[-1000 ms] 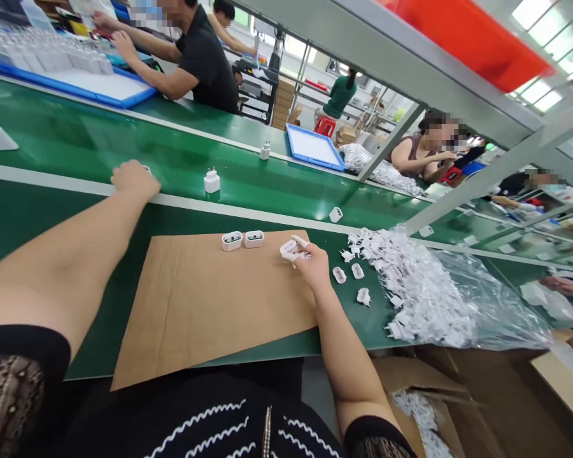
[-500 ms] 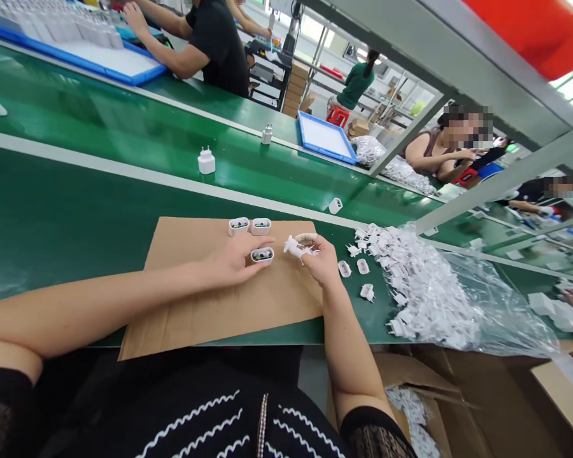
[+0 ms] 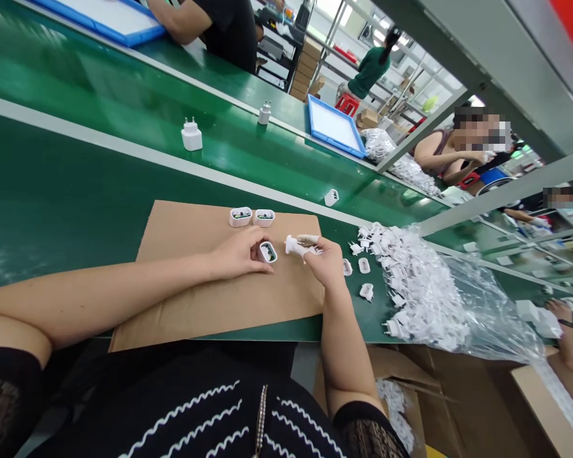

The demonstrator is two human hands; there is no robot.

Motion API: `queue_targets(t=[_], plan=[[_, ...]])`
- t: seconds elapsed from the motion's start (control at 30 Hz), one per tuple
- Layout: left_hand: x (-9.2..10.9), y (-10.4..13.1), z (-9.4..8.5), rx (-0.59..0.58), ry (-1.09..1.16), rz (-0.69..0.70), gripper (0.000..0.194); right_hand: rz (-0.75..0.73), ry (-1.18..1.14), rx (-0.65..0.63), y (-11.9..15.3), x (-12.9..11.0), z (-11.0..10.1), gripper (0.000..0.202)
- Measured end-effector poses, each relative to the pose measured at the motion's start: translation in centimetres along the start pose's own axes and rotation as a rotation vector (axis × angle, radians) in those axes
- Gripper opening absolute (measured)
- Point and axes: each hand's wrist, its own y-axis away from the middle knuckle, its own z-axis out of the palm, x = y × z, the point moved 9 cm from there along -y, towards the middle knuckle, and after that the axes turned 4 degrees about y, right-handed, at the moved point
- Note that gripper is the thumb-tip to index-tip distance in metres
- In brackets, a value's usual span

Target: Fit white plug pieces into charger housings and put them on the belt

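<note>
In the head view my left hand [image 3: 239,253] is closed around an open white charger housing [image 3: 268,252], tilted so its open end and the circuit board inside show. My right hand [image 3: 328,262] pinches a white plug cover [image 3: 293,245] just to the right of it, a small gap apart. More white parts show between the right fingers, but their number is hidden. Two similar filled housings, a left one [image 3: 240,217] and a right one [image 3: 264,218], stand at the far edge of the cardboard sheet [image 3: 210,312].
A heap of white plug covers [image 3: 417,286] lies on a clear plastic bag [image 3: 487,305] at the right, with several loose ones near it. Beyond the pale rail stand a finished-looking charger [image 3: 191,135] and a smaller one [image 3: 264,113]. Several people sit around.
My left hand has turned the charger housing from nearly upright to a tilt toward my right hand. My right hand keeps the plug cover. The camera view has shifted slightly.
</note>
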Motion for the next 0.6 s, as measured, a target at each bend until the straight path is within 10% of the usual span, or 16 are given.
queue_targets(t=[0.2,0.6], plan=[[-0.5,0.1,0.5,-0.092,0.098,-0.001,0.066,-0.055,-0.16,0.018,0.6,-2.0,-0.2,0.023],[0.2,-0.2,0.0,0.011,0.109,0.116,0.03,-0.511,0.993,-0.317,2.5,-11.3,4.6,0.03]])
